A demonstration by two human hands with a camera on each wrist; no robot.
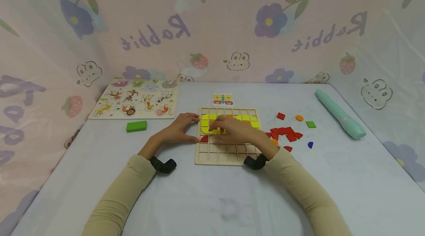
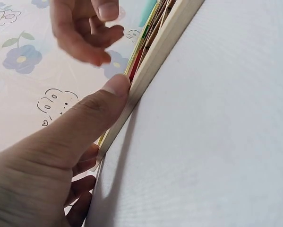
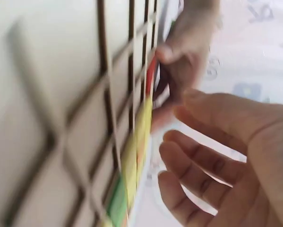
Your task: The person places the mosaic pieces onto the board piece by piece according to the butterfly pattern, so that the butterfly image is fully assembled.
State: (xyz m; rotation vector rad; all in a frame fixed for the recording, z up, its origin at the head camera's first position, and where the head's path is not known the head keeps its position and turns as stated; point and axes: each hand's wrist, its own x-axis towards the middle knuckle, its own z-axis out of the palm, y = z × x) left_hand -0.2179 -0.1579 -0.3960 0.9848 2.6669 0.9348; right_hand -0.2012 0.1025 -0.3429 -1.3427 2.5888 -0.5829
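Observation:
A wooden grid board (image 1: 229,158) lies in the middle of the table, its upper rows filled with yellow pieces (image 1: 205,117) and a few orange ones. One red rounded piece (image 1: 204,139) sits in a cell at the left edge. My left hand (image 1: 176,129) rests at that edge, thumb (image 2: 116,85) against the rim beside the red piece and fingers spread. Over the board hovers my right hand (image 1: 237,130); its fingers (image 3: 198,163) are loosely bent with nothing between them. The hand hides some middle cells, where green shows in the right wrist view.
Loose red pieces (image 1: 282,130), orange discs (image 1: 299,118), a green square (image 1: 311,124) and a blue piece (image 1: 310,144) lie right of the board. Behind it is a butterfly card (image 1: 223,99). An animal puzzle (image 1: 136,97), green block (image 1: 136,126) and mint-coloured long object (image 1: 342,116) lie farther out.

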